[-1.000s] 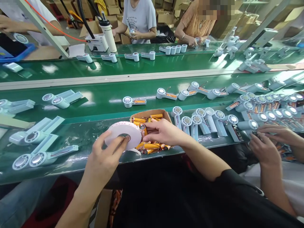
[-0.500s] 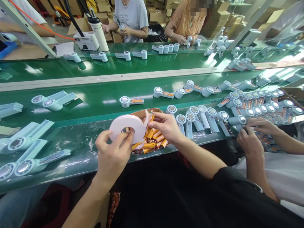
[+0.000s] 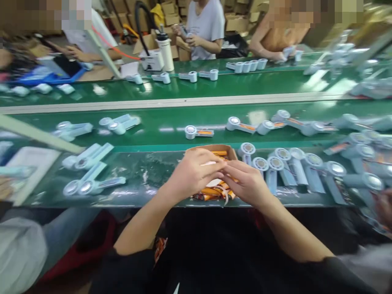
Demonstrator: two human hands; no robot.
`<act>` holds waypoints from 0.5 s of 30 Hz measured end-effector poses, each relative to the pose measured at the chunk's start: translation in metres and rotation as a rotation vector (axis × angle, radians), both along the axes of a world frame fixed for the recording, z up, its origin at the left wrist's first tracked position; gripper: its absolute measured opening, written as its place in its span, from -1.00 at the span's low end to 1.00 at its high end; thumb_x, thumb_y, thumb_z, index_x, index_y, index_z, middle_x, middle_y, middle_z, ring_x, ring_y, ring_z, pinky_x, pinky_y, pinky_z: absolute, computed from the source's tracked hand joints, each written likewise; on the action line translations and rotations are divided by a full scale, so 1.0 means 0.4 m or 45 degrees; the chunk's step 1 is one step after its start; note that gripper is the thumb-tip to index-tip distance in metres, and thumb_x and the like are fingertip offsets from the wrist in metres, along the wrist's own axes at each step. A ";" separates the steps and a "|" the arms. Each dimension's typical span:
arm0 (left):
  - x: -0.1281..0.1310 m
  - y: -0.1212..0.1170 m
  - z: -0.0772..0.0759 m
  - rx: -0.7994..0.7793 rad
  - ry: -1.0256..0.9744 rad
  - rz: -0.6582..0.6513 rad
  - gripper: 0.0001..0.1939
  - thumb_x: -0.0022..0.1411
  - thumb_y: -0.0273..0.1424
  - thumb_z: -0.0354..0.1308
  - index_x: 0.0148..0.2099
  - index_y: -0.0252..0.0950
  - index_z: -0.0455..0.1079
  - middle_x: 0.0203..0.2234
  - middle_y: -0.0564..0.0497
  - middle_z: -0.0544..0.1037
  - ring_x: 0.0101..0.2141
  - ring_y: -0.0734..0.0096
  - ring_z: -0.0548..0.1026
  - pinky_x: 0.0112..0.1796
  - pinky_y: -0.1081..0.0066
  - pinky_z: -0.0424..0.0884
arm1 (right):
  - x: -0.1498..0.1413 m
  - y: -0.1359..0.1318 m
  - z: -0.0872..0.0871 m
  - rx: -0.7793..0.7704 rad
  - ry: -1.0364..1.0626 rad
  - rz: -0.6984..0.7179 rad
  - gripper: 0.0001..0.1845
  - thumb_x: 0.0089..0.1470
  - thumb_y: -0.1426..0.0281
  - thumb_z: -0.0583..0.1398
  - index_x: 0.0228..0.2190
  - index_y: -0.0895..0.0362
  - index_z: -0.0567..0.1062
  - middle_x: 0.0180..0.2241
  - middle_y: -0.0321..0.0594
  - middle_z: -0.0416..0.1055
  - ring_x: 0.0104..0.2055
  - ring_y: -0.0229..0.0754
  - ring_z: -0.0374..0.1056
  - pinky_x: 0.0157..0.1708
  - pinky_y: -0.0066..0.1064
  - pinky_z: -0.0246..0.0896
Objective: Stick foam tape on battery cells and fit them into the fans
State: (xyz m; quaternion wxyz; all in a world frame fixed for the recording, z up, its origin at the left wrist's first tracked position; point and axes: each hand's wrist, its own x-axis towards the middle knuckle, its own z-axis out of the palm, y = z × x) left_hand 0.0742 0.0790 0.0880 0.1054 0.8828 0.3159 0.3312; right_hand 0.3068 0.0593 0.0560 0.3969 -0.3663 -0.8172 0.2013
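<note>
My left hand [image 3: 192,171] and my right hand [image 3: 248,183] meet fingertip to fingertip over a small cardboard box [image 3: 211,147] of orange batteries [image 3: 210,192] at the near edge of the green bench. The left fingers curl over a white tape roll [image 3: 214,182], of which only a sliver shows beneath the hands. The right fingers are pinched against the left fingertips, and what they hold is hidden. A loose strip of tape [image 3: 226,198] hangs over the batteries. The picture is smeared by motion.
Several pale blue hand-fan bodies [image 3: 275,164] lie right of the box, more [image 3: 88,185] to the left. Others with orange batteries ride the green belt [image 3: 159,122] behind. Other people work at the far side [image 3: 205,28]; another person's hand shows at the right edge [image 3: 384,206].
The view has swung left. My left hand has brought the tape roll right and down over the box, and both hands have closed together on top of it, hiding most of the roll.
</note>
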 end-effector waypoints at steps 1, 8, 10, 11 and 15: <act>0.003 0.008 0.004 0.074 0.025 -0.055 -0.76 0.55 -0.35 0.13 0.06 -0.16 0.62 0.00 -0.06 0.71 0.05 0.25 0.60 0.11 0.16 0.51 | 0.001 -0.001 0.003 -0.006 -0.032 0.044 -0.76 0.37 0.39 0.22 -0.04 0.03 0.68 -0.09 -0.05 0.69 -0.04 0.01 0.63 0.01 -0.15 0.57; -0.008 -0.040 0.117 0.656 0.446 -0.490 -0.69 0.49 -0.50 0.12 -0.32 -0.21 0.57 -0.37 0.03 0.62 -0.31 0.37 0.53 -0.20 0.32 0.47 | 0.000 0.037 0.064 -0.894 -0.279 0.900 -0.72 0.23 0.16 0.40 -0.36 0.12 0.62 -0.42 -0.24 0.62 -0.39 -0.18 0.54 -0.33 -0.42 0.48; -0.017 -0.059 0.158 0.692 0.478 -0.644 -0.65 0.49 -0.51 0.10 -0.35 -0.17 0.57 -0.39 0.05 0.60 -0.36 0.40 0.50 -0.22 0.34 0.47 | -0.031 0.037 0.063 -1.143 -0.173 1.193 -0.61 0.25 0.06 0.38 -0.37 0.15 0.64 -0.42 -0.22 0.64 -0.39 -0.19 0.56 -0.33 -0.45 0.49; -0.031 -0.064 0.168 0.647 0.480 -0.670 -0.66 0.49 -0.50 0.10 -0.32 -0.15 0.59 -0.37 0.06 0.62 -0.34 0.41 0.52 -0.20 0.35 0.48 | -0.046 0.032 0.055 -1.200 -0.071 1.268 -0.57 0.25 0.03 0.37 -0.36 0.16 0.66 -0.42 -0.20 0.65 -0.38 -0.19 0.57 -0.31 -0.44 0.51; -0.215 -0.087 0.093 0.267 0.325 -0.135 -0.78 0.53 -0.32 0.16 0.07 -0.03 0.61 -0.16 0.05 0.70 -0.10 0.38 0.61 0.00 0.31 0.52 | -0.041 -0.014 -0.016 -1.224 0.440 1.091 -0.57 0.08 -0.02 0.49 -0.23 0.06 0.71 -0.32 -0.13 0.71 -0.36 -0.09 0.65 -0.34 -0.36 0.57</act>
